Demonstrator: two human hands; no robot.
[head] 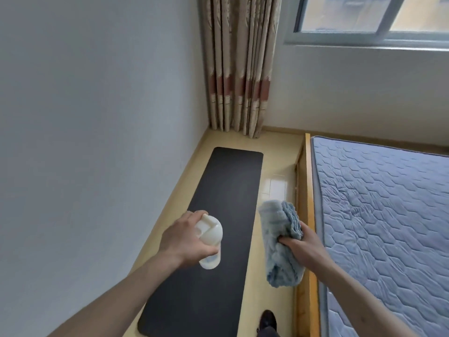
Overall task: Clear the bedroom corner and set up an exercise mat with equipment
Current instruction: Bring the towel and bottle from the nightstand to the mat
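Nearest, bottom edge: a dark shoe [268, 318] on the yellow floor [274, 166], in the strip between mat and bed.

Both bare forearms reach forward over that strip. Left hand [184, 237] curls round a white bottle [209, 242], fingers wrapped on its body, lid end up and forward; the bottle hangs above the mat, not touching it. Right hand [300, 244] grips a folded blue towel [281, 242], fingers dug into its middle; the towel stands roughly on end in the air, just beside the bed frame, its folded edges fanning at the top.

Black mat [218, 203] lies flat and unrolled on the floor, long side running close along the left wall [97, 117], far end short of the corner. Nothing sits on its visible surface.

Right: wooden bed frame [307, 190] parallel to the mat, a narrow floor lane between them. Bare blue quilted mattress [388, 215] on it.

Far corner: beige curtain [240, 69] with a red-brown band hangs to the floor, beyond the mat's end. Window [364, 20] above the bed, upper right.
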